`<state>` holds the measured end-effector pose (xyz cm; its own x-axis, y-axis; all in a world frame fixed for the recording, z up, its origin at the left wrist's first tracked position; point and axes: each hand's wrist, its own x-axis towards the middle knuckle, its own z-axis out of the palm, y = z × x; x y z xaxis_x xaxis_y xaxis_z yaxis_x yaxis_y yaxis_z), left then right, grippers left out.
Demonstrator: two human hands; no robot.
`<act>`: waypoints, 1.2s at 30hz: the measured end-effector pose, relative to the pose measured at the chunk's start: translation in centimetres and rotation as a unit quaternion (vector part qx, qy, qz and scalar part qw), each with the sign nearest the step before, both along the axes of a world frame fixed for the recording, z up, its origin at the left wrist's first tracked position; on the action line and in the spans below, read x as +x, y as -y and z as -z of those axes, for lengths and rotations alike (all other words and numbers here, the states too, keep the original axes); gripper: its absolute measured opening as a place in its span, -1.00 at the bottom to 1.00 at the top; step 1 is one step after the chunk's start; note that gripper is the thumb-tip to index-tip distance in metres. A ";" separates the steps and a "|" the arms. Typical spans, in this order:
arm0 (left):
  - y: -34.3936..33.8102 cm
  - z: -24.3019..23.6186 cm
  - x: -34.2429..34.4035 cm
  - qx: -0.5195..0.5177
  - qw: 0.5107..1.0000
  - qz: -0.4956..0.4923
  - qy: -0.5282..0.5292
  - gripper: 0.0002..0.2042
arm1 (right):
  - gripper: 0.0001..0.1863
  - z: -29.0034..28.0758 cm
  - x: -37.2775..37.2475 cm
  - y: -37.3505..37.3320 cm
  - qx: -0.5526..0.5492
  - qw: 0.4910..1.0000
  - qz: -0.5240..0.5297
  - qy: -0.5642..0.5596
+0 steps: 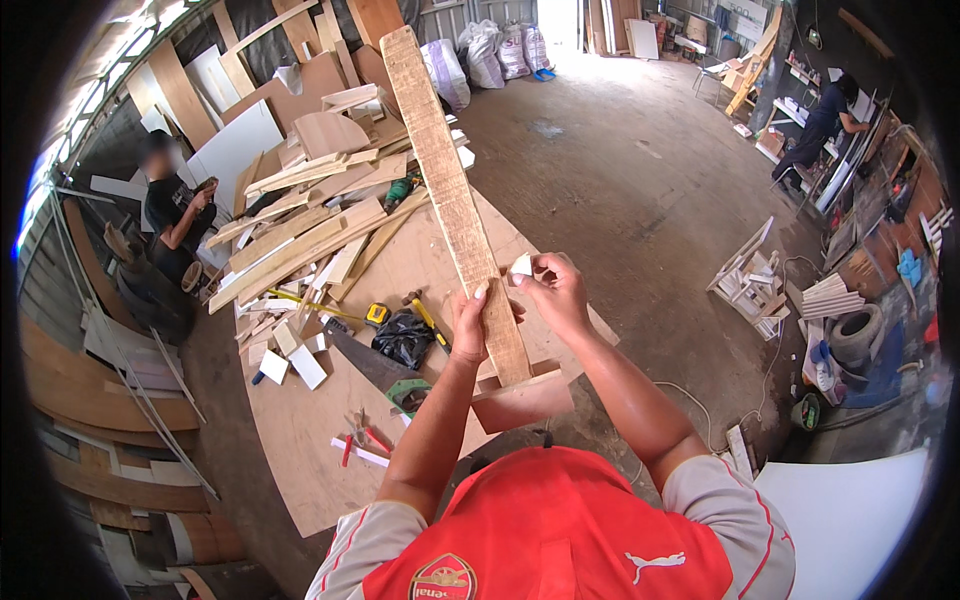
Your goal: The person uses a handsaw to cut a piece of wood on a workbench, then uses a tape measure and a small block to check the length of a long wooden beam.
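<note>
A long, rough-faced wooden plank (440, 165) stands tilted away from me, its lower end by a short reddish-brown board (525, 404) at the near table edge. My left hand (470, 325) is wrapped round the plank's lower part. Just right of the plank, my right hand (556, 292) pinches a small pale piece (521, 266), like a folded scrap of paper or sandpaper; its kind is unclear. Left of my left hand lie a yellow-handled hammer (430, 322), a crumpled black plastic bag (402, 340), a yellow tape measure (377, 314) and a green-handled handsaw (366, 362).
Heaped boards and offcuts (310, 235) cover the table's far left, with a green power drill (400, 190) among them. Red-handled pliers (372, 436) lie near the front. One person (172, 205) sits at left; another (825, 125) works at far right. Cables cross the floor at right.
</note>
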<state>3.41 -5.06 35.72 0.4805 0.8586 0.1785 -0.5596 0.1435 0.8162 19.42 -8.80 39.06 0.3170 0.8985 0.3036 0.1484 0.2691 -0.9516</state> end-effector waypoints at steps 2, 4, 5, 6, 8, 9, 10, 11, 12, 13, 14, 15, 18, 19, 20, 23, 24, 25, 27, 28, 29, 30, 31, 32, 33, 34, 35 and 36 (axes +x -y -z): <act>0.4 0.2 0.6 -0.018 1.000 0.015 0.015 -0.43 | -0.87 0.2 0.6 -0.3 0.001 0.998 0.053 0.020; 0.5 0.5 1.3 -0.037 0.999 0.025 0.031 -0.41 | -0.87 0.1 0.6 -0.4 -0.001 0.998 0.057 0.027; 0.5 0.6 1.6 -0.035 0.999 0.020 0.026 -0.42 | -0.87 0.1 0.6 -0.5 -0.002 0.997 0.063 0.033; 0.5 0.8 2.0 -0.034 0.999 0.014 0.022 -0.43 | -0.84 0.3 0.8 -0.7 0.003 0.997 0.067 0.026; 0.4 1.3 2.6 -0.037 0.999 0.003 0.018 -0.45 | -0.81 0.5 1.6 -0.7 -0.008 0.998 0.056 0.032; 0.3 1.6 2.9 -0.040 0.999 -0.010 0.013 -0.47 | -0.77 0.7 2.0 -0.6 -0.016 0.998 0.048 0.037; 0.3 1.8 3.1 -0.044 0.999 -0.024 0.009 -0.50 | -0.77 0.9 2.5 -0.7 -0.020 0.998 0.044 0.037; 0.2 2.0 3.3 -0.048 0.998 -0.029 0.009 -0.50 | -0.71 1.2 3.0 -0.9 -0.035 0.998 0.019 0.052; 0.3 1.9 3.4 -0.046 0.998 -0.038 0.015 -0.51 | -0.65 1.4 3.4 -1.1 -0.051 0.996 -0.006 0.066; 0.2 1.9 3.4 -0.044 0.998 -0.047 0.021 -0.52 | -0.65 1.5 3.8 -1.4 -0.055 0.996 -0.009 0.065; 0.0 2.1 3.4 -0.047 0.997 -0.050 0.019 -0.52 | -0.57 1.5 4.1 -2.0 -0.030 0.997 -0.001 0.071; -0.3 2.4 3.1 -0.045 0.998 -0.048 0.009 -0.52 | -0.49 1.4 4.4 -2.6 -0.006 0.997 0.005 0.075; -1.2 2.9 2.9 -0.051 0.997 -0.055 -0.007 -0.56 | -0.29 -0.7 4.1 -4.9 -0.031 0.988 -0.061 0.139; -1.5 3.1 2.7 -0.056 0.996 -0.064 -0.013 -0.59 | -0.26 -1.9 3.3 -5.6 -0.039 0.978 -0.084 0.185; -2.0 3.6 2.5 -0.060 0.996 -0.062 -0.015 -0.59 | -0.19 -3.2 2.5 -6.3 -0.087 0.975 -0.123 0.163; -4.3 5.3 2.2 -0.038 0.997 -0.057 -0.019 -0.65 | -0.16 -1.5 0.5 -9.6 -0.097 0.971 -0.105 0.191; -5.0 5.9 2.0 -0.017 0.996 -0.072 -0.039 -0.63 | -0.14 -1.6 0.1 -10.2 -0.135 0.971 -0.102 0.167; -5.6 6.5 1.8 0.003 0.994 -0.087 -0.059 -0.61 | -0.14 -0.7 -0.1 -11.0 -0.139 0.970 -0.104 0.168; -6.8 7.8 1.1 0.009 0.994 -0.093 -0.048 -0.51 | -0.17 1.3 -0.2 -12.3 -0.083 0.985 -0.086 0.126; -7.5 8.5 0.6 -0.001 0.993 -0.113 -0.028 -0.48 | -0.22 1.8 -0.1 -12.7 -0.081 0.987 -0.083 0.114; -8.0 9.1 0.1 -0.011 0.991 -0.132 -0.009 -0.45 | -0.22 2.3 0.0 -13.1 -0.085 0.986 -0.088 0.114; -8.5 9.4 -0.7 -0.016 0.992 -0.125 -0.029 -0.45 | -0.24 3.0 0.2 -13.6 -0.080 0.988 -0.092 0.091; -8.9 9.6 -1.1 -0.025 0.985 -0.161 -0.064 -0.45 | -0.27 3.6 0.4 -14.0 -0.075 0.990 -0.096 0.066; -9.0 9.9 -1.9 -0.021 0.983 -0.158 -0.090 -0.47 | -0.27 4.4 0.5 -14.1 -0.074 0.991 -0.085 0.073; -9.4 9.9 -2.6 -0.015 0.981 -0.152 -0.116 -0.49 | -0.27 5.6 0.8 -14.4 -0.077 0.991 -0.084 0.072; -9.6 10.3 -3.0 -0.017 0.981 -0.153 -0.117 -0.49 | -0.26 7.1 1.0 -14.9 -0.075 0.993 -0.080 0.048; -9.7 10.9 -3.3 -0.022 0.979 -0.175 -0.105 -0.51 | -0.25 8.7 1.2 -15.4 -0.072 0.994 -0.075 0.024; -9.7 11.8 -3.8 -0.030 0.975 -0.199 -0.095 -0.53 | -0.24 9.5 1.1 -15.5 -0.076 0.994 -0.076 0.016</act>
